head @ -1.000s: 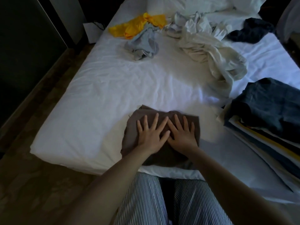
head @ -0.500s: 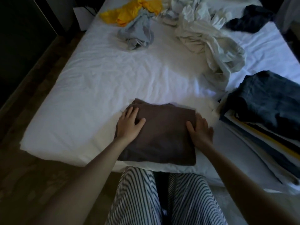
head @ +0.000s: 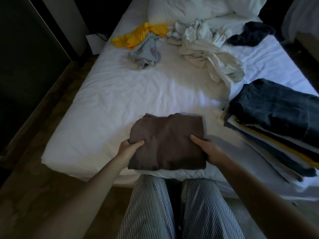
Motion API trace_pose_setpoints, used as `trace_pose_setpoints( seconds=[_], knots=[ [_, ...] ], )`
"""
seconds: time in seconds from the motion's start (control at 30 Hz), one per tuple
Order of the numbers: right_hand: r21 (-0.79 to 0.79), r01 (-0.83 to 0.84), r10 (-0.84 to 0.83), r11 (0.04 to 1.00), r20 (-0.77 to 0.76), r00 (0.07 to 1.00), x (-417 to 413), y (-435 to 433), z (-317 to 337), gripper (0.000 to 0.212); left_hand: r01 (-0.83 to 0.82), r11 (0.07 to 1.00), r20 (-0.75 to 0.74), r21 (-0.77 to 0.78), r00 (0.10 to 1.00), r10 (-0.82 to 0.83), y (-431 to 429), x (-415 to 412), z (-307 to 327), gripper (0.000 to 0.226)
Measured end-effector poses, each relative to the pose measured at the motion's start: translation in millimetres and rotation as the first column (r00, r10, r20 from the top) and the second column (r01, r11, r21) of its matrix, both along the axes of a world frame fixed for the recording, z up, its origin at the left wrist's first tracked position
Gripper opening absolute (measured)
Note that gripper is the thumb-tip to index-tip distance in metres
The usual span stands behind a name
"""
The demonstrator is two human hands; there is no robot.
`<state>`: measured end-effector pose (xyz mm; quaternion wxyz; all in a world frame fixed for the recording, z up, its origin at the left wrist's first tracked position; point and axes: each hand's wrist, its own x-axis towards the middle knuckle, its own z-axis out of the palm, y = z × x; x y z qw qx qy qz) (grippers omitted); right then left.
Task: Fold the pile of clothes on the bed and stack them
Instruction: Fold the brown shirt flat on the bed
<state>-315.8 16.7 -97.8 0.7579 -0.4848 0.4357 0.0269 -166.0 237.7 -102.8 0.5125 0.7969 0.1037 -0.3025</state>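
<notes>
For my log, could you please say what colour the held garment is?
The garment is brown, best seen in the head view.

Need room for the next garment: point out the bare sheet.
Bare sheet spans the middle and left, between the brown folded garment, the grey heap and the cream heap. The right is crowded by the folded stack.

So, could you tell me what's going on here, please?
A person is folding laundry at the bed. The left hand and the right hand each grip a side of a folded brown garment, thumbs on top. A stack of folded clothes sits to the right, and a yellow garment, a grey garment, a cream garment and a navy garment lie crumpled farther up.
</notes>
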Motion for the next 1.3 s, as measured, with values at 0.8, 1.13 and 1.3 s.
trace_pose_setpoints(
  seconds=[0.8, 1.13, 1.3],
  knots=[
    [-0.284, 0.508, -0.480, 0.813, 0.168, 0.861, -145.4, -200.3, 179.3, 0.049, 0.382, 0.822, 0.179, -0.421, 0.924, -0.338, -290.2, -67.3, 164.8, 0.031],
    [-0.329, 0.405, -0.476, 0.853, -0.175, 0.862, -212.4, -233.0, 106.2, 0.076, 0.596, 0.802, 0.125, -0.041, 0.799, -0.588, -350.6, -107.3, 93.1, 0.062],
    [-0.902, -0.144, -0.444, 0.407, -0.334, 0.831, -179.2, -231.6, 140.7, 0.063, 0.644, 0.666, 0.329, 0.376, 0.580, -0.746, -361.1, -98.3, 108.8, 0.067]
  ],
)
